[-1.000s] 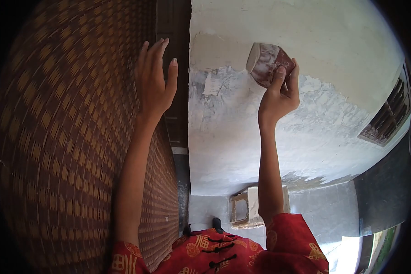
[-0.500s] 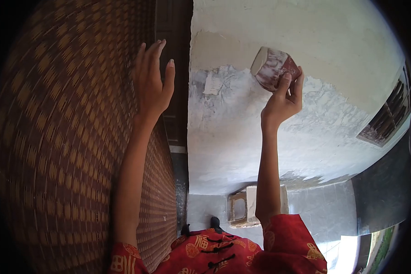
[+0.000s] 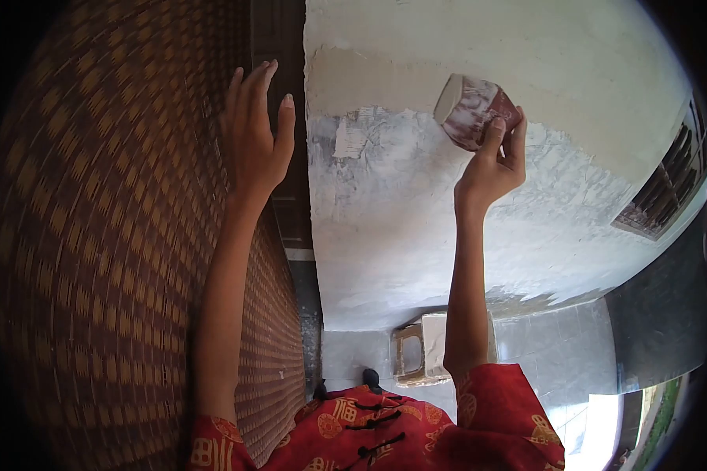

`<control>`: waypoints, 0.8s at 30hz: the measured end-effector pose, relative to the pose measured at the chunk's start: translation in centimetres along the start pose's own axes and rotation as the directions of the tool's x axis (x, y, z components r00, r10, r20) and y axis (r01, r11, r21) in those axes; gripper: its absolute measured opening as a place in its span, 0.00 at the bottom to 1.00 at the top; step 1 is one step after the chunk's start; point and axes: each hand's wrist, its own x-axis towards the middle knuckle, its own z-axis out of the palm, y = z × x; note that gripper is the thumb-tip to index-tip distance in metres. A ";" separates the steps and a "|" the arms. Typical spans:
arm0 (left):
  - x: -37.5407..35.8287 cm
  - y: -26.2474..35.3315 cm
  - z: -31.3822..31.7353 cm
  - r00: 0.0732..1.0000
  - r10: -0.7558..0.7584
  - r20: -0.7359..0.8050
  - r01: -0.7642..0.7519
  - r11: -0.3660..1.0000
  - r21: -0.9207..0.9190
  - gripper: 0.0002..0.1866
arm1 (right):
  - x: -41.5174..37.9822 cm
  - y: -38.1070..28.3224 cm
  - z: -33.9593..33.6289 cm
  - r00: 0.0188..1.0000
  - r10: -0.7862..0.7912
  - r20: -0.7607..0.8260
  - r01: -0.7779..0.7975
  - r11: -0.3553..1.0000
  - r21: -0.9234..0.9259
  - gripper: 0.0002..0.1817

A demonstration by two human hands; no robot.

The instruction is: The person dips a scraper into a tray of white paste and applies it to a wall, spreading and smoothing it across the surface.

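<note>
My right hand [image 3: 491, 169] pinches a white-dusted reddish-brown piece [image 3: 479, 110] that looks like folded sandpaper, thumb on the near side and fingers behind. Its pale flat end faces left, and it is held up before the patchy plastered wall [image 3: 416, 204], overlapping it in this view. Raised on the left, my left hand [image 3: 258, 141] is open and holds nothing, its fingers pointing up and the thumb apart. It is beside the brown woven panel [image 3: 118, 235], its fingertips overlapping the panel and the dark door [image 3: 283, 125].
A plaster-stained stool-like stand [image 3: 434, 345] is on the grey tiled floor [image 3: 353, 357] at the wall's foot. A slatted vent [image 3: 668, 184] is set in the wall at right. Below it stretches a dark surface [image 3: 660, 314]. Rough patches mark the wall.
The view has shifted slightly, moving the wall edge left. My right hand and its piece appear a little higher and farther right; my left hand is slightly higher and farther left, still open.
</note>
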 end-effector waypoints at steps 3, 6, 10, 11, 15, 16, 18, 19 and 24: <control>0.0 0.4 0.1 1.000 -0.001 0.009 0.001 1.000 0.010 0.23 | -0.2 -1.1 -0.5 1.000 -0.005 0.010 0.005 0.999 0.045 0.21; 0.1 0.6 0.6 1.000 0.010 -0.004 -0.010 0.999 -0.035 0.24 | -3.9 0.0 2.8 0.985 -0.022 0.170 0.016 0.999 0.035 0.19; 0.4 0.6 0.4 1.000 0.006 0.013 -0.005 0.999 -0.035 0.24 | -7.1 1.4 6.1 0.953 -0.159 0.258 0.191 0.976 -0.107 0.18; 0.4 0.5 0.4 1.000 0.007 0.015 -0.006 0.999 -0.036 0.24 | -6.8 1.7 6.0 0.963 -0.152 0.220 0.177 0.980 -0.095 0.18; 0.4 -0.1 -0.2 1.000 -0.002 -0.007 0.002 1.000 -0.009 0.25 | -1.9 0.9 0.7 0.999 0.027 0.023 -0.027 1.000 0.005 0.20; 0.4 -0.1 -0.3 1.000 0.007 -0.010 -0.007 1.000 -0.011 0.25 | -0.9 0.3 -0.3 0.999 0.033 0.004 -0.033 0.999 0.012 0.21; 0.4 0.2 -0.2 1.000 0.003 -0.005 -0.003 1.000 -0.009 0.25 | -0.2 -1.1 -0.4 0.998 0.041 -0.040 -0.038 0.997 0.074 0.22; 0.6 0.4 -0.1 1.000 0.004 0.000 -0.004 1.000 -0.012 0.25 | -0.7 -1.2 0.4 0.998 0.039 -0.047 -0.035 0.997 0.075 0.22; 0.7 1.4 0.1 1.000 0.005 0.023 -0.004 0.999 -0.049 0.24 | -5.1 0.0 6.8 0.956 -0.139 0.258 0.164 0.983 -0.080 0.18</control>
